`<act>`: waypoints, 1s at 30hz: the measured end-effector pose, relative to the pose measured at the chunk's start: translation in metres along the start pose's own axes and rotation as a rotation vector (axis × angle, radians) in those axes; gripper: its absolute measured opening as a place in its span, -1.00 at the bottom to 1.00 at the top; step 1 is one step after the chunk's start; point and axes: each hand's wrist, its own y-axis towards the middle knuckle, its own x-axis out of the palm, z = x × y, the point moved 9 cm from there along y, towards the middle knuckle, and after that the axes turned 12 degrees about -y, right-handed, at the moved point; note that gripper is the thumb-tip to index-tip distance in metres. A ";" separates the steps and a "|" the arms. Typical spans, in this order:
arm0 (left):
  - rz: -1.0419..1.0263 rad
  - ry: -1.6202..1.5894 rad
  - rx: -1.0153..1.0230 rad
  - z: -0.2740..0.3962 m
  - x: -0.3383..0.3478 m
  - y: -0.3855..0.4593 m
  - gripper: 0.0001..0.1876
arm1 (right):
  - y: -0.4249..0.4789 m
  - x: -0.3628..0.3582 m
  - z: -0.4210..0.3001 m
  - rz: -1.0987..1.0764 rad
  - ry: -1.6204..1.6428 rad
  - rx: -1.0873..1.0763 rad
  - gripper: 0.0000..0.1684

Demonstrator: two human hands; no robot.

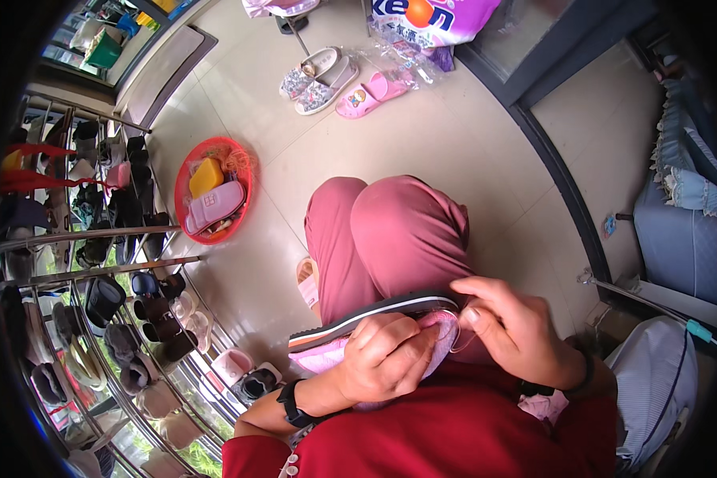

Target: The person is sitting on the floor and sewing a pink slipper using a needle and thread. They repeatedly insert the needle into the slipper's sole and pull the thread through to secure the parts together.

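My left hand (388, 355) grips a slipper with a pink fabric upper (319, 357) over my lap. The slipper's dark sole (364, 318) faces my knees and has white and orange stripes along its edge. My right hand (508, 328) is at the slipper's right end, index finger and thumb apart, the index fingertip close to the sole. A thin thread (468, 345) loops between the slipper and my right thumb. Whether the right fingers pinch it or a needle cannot be made out.
On the floor, a red plastic basin (183, 224) holds a pink slipper sole (216, 206), a yellow piece (207, 177) and tangled thread. Metal shoe racks (95, 272) line the left. Patterned shoes (322, 89) and a pink sandal (358, 98) lie ahead. A striped cushion (657, 376) sits right.
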 end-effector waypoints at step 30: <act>-0.011 -0.041 0.010 0.006 0.008 -0.005 -0.85 | 0.019 -0.008 -0.002 -0.075 0.075 -0.325 -0.87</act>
